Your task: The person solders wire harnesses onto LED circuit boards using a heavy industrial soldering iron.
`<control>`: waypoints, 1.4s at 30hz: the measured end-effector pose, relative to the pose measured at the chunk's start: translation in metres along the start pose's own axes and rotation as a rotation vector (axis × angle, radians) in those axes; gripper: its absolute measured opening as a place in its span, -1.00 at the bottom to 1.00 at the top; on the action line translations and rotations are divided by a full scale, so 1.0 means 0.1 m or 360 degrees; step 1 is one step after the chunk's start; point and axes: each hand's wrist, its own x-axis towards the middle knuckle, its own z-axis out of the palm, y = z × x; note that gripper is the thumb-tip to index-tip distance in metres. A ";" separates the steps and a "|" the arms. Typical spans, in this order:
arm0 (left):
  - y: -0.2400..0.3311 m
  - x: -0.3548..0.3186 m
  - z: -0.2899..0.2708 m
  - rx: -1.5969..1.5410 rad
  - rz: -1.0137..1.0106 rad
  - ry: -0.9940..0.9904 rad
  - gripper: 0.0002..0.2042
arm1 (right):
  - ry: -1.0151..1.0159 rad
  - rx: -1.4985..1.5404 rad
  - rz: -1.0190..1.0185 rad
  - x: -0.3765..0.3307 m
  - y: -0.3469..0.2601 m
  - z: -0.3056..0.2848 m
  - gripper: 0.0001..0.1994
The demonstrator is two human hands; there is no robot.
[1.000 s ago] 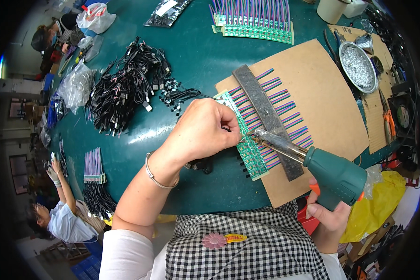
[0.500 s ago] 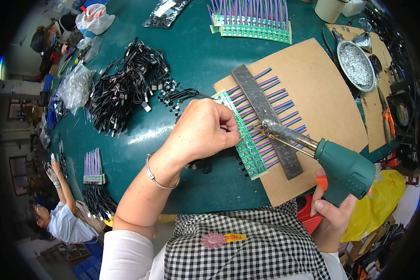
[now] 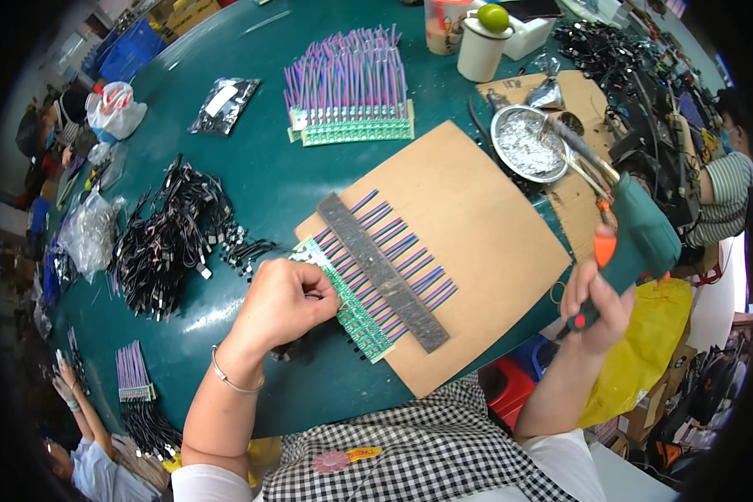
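My left hand (image 3: 284,305) is closed in a pinch at the edge of a green circuit board strip (image 3: 361,325). Part of a black cable shows between its fingers; the cable's end is mostly hidden. Striped multicolour wires (image 3: 422,263) fan out from the strip, and a dark flat bar (image 3: 385,276) lies across them on a brown board (image 3: 477,217). My right hand (image 3: 598,305) grips a green soldering gun (image 3: 644,222) with an orange trigger. Its metal barrel reaches over a round metal dish (image 3: 500,132) of shiny shavings; whether the tip touches them I cannot tell.
Tangled black cables (image 3: 171,243) lie left of the strip. Wired circuit boards (image 3: 356,131) and a black packet (image 3: 224,105) are farther back. A white cup (image 3: 479,54) with a green fruit on top stands near the dish. Co-workers sit at the left and right edges.
My right hand has swung the soldering gun away from the circuit board, right and back to the metal dish. My left hand stays pinched at the strip. The whole view has shifted.
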 end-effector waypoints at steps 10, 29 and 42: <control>0.00 -0.57 -0.17 0.0413 0.0243 0.0537 -0.66 | 0.0332 -0.0744 0.0153 0.17 0.14 -0.04 -0.58; -1.25 -0.69 -1.17 0.1088 0.0051 0.1806 -0.82 | -0.0170 -0.0667 0.0105 -0.30 0.21 0.39 -0.42; -0.39 -0.86 -0.72 -0.0758 0.0177 0.1112 -0.94 | -0.0262 -0.0503 0.0279 -0.44 0.20 0.46 -0.39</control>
